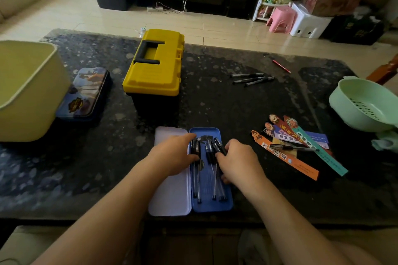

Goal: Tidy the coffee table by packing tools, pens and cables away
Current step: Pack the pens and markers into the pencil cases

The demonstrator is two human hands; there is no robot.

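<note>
Readable text appears mainly on the fan of paper bookmarks (301, 146) lying on the dark coffee table (215, 103) at the right. The orange bookmark (286, 157) carries Chinese characters down its length; two of them look like 以 and 此, though blur makes this uncertain. The red, purple and teal strips also bear Chinese characters, too smeared to read. The closed printed tin case (86, 94) at the left shows a gold emblem with lettering, illegible from here.
</note>
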